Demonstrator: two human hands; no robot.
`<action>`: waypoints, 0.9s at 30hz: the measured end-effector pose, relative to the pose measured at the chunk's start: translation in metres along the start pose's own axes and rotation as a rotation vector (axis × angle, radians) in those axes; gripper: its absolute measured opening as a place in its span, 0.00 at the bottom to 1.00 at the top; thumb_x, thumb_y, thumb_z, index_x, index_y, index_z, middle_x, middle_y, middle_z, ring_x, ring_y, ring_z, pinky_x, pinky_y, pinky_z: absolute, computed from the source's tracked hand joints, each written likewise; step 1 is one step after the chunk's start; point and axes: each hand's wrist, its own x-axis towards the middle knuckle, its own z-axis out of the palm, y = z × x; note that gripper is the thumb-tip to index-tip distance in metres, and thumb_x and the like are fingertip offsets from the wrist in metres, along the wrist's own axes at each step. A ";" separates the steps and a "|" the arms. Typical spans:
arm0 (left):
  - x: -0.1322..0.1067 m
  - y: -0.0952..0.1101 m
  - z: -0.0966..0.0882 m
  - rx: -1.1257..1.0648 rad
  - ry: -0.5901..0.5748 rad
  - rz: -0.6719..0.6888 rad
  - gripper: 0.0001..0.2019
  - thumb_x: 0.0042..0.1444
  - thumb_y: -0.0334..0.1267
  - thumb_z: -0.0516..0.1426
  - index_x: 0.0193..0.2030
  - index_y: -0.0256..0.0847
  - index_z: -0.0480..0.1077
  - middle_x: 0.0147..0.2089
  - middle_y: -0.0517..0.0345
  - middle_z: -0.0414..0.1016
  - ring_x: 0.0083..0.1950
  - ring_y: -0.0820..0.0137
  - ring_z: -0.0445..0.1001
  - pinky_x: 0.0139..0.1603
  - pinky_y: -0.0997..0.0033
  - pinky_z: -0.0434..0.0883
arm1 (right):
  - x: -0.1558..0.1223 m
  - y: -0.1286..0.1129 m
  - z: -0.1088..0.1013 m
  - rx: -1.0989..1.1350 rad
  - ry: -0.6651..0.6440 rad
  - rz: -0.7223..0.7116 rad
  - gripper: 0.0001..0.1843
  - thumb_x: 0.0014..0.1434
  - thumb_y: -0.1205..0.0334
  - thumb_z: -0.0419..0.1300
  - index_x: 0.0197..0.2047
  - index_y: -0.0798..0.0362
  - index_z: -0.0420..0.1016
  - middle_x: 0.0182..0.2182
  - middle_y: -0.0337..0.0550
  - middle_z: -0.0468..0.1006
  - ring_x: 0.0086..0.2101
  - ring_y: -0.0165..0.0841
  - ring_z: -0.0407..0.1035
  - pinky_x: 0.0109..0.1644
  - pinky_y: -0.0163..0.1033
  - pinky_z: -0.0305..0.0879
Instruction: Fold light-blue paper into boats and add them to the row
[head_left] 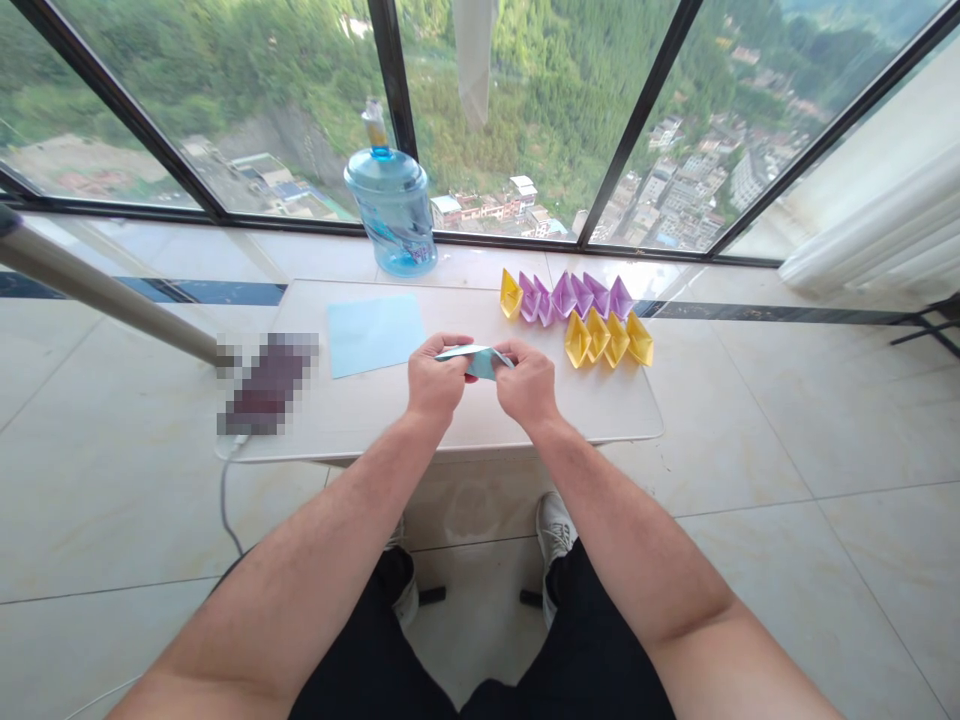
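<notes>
Between my hands, above the front part of the small white table (375, 420), is a partly folded piece of light blue paper (481, 362). My left hand (437, 382) is closed on its left end, and my right hand (527, 382) pinches the right end. The paper bends open a little in the middle; some fingertips are hidden behind it. Beyond my left hand a flat light blue sheet (375, 335) lies on the table. Folded paper boats stand at the back right in two rows: purple boats (564, 297) with one yellow boat (511, 294), and yellow boats (598, 335) in front.
A blurred-out dark object (270, 385) with a grey cable (223, 500) lies at the table's left end. Behind the table a large blue water bottle (394, 215) stands by the window. A slanting pole (112, 285) comes in from the left.
</notes>
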 end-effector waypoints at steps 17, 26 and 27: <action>0.008 0.013 -0.009 -0.283 0.002 -0.156 0.19 0.38 0.29 0.62 0.41 0.36 0.76 0.30 0.56 0.77 0.29 0.71 0.76 0.31 0.72 0.73 | 0.005 -0.013 -0.023 0.617 -0.295 0.034 0.14 0.47 0.57 0.70 0.39 0.50 0.85 0.31 0.39 0.82 0.33 0.32 0.76 0.44 0.42 0.75; 0.010 0.003 -0.008 -0.413 -0.035 -0.153 0.16 0.40 0.30 0.63 0.39 0.39 0.75 0.28 0.62 0.76 0.29 0.75 0.75 0.33 0.76 0.72 | 0.004 -0.006 -0.016 0.603 -0.300 -0.042 0.16 0.46 0.59 0.70 0.41 0.50 0.84 0.35 0.40 0.83 0.38 0.34 0.76 0.46 0.43 0.75; 0.009 0.005 -0.009 -0.422 -0.057 -0.159 0.16 0.40 0.29 0.63 0.40 0.39 0.75 0.28 0.62 0.76 0.29 0.75 0.75 0.34 0.76 0.72 | 0.004 -0.006 -0.016 0.606 -0.296 -0.045 0.15 0.47 0.59 0.70 0.41 0.50 0.84 0.34 0.40 0.83 0.37 0.34 0.76 0.46 0.43 0.75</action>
